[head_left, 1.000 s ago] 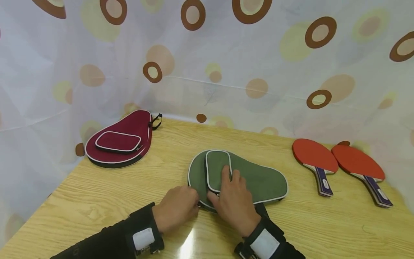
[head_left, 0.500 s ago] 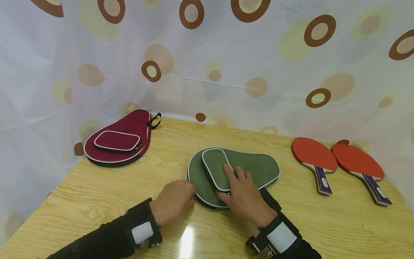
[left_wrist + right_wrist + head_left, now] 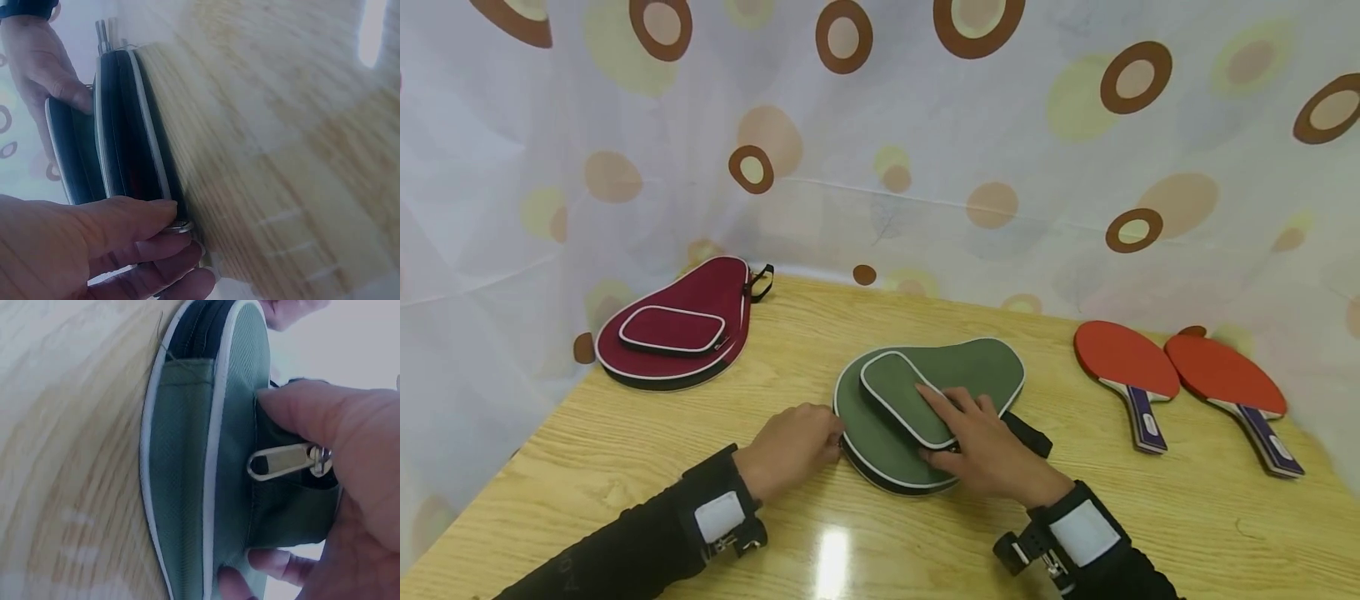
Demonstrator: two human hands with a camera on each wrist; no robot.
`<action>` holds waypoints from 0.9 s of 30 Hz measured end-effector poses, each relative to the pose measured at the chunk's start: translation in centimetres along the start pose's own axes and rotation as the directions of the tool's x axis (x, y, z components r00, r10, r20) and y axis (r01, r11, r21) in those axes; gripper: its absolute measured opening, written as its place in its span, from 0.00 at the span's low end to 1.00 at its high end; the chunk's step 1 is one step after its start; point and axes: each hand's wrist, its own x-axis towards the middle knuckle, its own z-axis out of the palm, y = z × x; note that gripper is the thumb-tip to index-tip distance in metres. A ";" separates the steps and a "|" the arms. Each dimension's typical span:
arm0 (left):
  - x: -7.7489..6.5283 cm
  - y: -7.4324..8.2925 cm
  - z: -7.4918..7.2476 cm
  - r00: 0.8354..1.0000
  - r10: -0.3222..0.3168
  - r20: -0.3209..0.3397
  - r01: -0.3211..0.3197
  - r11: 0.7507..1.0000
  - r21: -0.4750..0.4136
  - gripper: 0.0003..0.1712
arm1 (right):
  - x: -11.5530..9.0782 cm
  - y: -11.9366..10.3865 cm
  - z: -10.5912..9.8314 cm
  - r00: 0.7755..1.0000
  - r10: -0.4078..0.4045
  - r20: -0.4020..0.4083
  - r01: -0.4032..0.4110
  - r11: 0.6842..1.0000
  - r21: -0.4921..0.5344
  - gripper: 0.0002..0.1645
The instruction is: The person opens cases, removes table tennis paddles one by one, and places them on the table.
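Green case: flat near the middle of the table, pocket facing up.
Left hand: thumb and fingers pinching a metal zipper pull at the green case's edge.
Right hand: gripping the pocket between thumb and fingers.
Maroon case: farther back, at left.
Red paddles: two, side by side at right.

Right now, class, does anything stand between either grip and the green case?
Nothing visible does: the left grip pinches a metal pull at the edge of the green case, and the right grip holds the case's pocket.
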 end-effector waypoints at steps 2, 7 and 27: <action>0.0 -0.1 -0.1 1.000 0.004 0.008 -0.004 1.000 -0.001 0.17 | 0.1 0.2 -0.3 1.000 -0.008 0.024 0.008 1.000 0.008 0.43; -0.1 -0.2 -0.2 0.999 0.038 0.012 -0.038 0.999 0.011 0.12 | 0.2 0.7 -0.8 0.997 -0.032 0.069 0.032 0.999 0.003 0.43; 0.2 -1.3 0.2 0.995 0.103 -0.012 -0.101 0.989 0.107 0.10 | 0.0 2.7 -1.8 0.984 -0.170 0.044 0.169 0.985 0.037 0.42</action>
